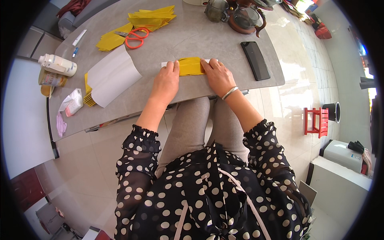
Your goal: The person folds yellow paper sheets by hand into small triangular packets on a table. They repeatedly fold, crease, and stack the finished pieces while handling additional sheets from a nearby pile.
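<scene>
A strip of shiny gold paper (190, 66), white at both ends, lies flat on the table before me. My left hand (166, 78) holds down its left end, fingers extended and pressed together. At the other end, the thumb and fingers of my right hand (220, 76) hold the paper. The gold middle shows between the hands, with layered edges along its near side. My fingers cover parts of both white ends.
On the grey table (168, 39) are folded gold papers (153, 18), orange-handled scissors (136, 38), a white sheet (114, 76) over more gold paper, and a smartphone (255, 61). A glass teapot (246, 16) stands at the back right. A white bottle (58, 64) and tissue pack (74, 102) are left.
</scene>
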A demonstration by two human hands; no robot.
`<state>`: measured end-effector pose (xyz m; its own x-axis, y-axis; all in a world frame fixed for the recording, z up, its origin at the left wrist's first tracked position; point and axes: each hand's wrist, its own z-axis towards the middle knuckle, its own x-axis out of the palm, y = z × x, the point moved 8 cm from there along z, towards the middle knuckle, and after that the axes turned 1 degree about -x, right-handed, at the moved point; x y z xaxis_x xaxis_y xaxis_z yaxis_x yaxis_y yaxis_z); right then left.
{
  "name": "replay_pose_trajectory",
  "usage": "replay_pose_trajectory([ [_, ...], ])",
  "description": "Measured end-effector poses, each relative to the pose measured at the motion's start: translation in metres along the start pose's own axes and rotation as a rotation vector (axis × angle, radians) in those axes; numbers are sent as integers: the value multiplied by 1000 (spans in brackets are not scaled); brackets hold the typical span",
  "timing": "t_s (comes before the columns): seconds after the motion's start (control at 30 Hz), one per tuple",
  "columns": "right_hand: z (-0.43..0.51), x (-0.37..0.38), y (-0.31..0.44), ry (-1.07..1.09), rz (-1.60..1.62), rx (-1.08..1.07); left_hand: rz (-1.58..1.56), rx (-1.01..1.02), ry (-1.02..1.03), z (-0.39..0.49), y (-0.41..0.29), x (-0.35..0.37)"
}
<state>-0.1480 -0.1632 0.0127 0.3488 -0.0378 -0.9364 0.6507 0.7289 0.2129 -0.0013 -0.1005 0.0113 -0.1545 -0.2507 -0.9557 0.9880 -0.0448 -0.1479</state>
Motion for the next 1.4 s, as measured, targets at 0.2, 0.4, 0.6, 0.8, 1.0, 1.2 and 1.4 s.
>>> replay_pose_trajectory([
  [0.2, 7, 1, 4, 35, -75, -31, 14, -50, 76, 3, -2, -1],
  [0.4, 14, 8, 1, 63, -70, 20, 12, -89, 121, 7, -1, 1],
  [0.6, 9, -3, -3, 6, 87, 73, 30, -88, 114, 7, 0, -1],
  [0.8, -20, -24, -14, -273, 364, 54, 28, -57, 35, -1, -3, 1],
  [1.0, -48, -39, -33, -391, 356, 64, 45, -37, 48, -4, -7, 0],
  [1.2, -46, -37, -10, -305, 110, -59, 83, -18, 32, -5, -8, -2],
  [1.4, -46, -17, -8, -93, -26, -47, 97, -8, 52, -8, -13, -4],
])
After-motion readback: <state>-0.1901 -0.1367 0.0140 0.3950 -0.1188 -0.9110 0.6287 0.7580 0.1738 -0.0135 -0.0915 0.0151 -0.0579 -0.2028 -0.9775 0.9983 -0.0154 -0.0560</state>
